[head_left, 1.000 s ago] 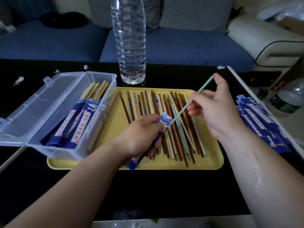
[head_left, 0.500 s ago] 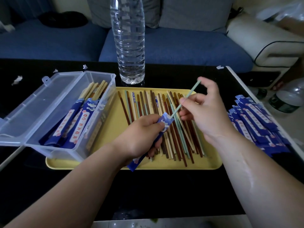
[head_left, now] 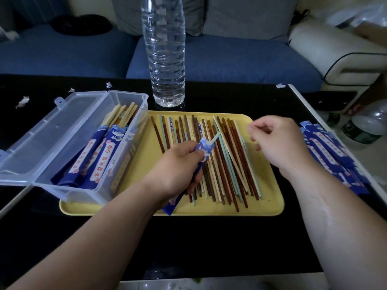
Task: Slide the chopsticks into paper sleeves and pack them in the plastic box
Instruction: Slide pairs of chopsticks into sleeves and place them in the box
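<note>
Head view: the pale green chopstick (head_left: 216,137) now sits almost wholly inside the blue paper sleeve (head_left: 201,150) — only a short tip shows above the sleeve's mouth, where a second ago most of its length stuck out toward the right hand. The left hand (head_left: 178,166) has its grip closed around the sleeve, which slants down over the yellow tray (head_left: 142,164) to the tray's near edge. The right hand (head_left: 278,143) has let the chopstick go and hovers just beside it above the loose chopsticks (head_left: 228,164), fingers loosely curled and pinching nothing.

That means one stick is sleeved — the push-in step looks finished or nearly so. The likely next choice is a second stick for this sleeve, or carrying it to the plastic box (head_left: 88,143), which stands open on the tray's left end with several sleeved pairs already inside. Empty sleeves (head_left: 326,151) lie stacked on the worktop (head_left: 209,248) at the right, so much remains.
</note>
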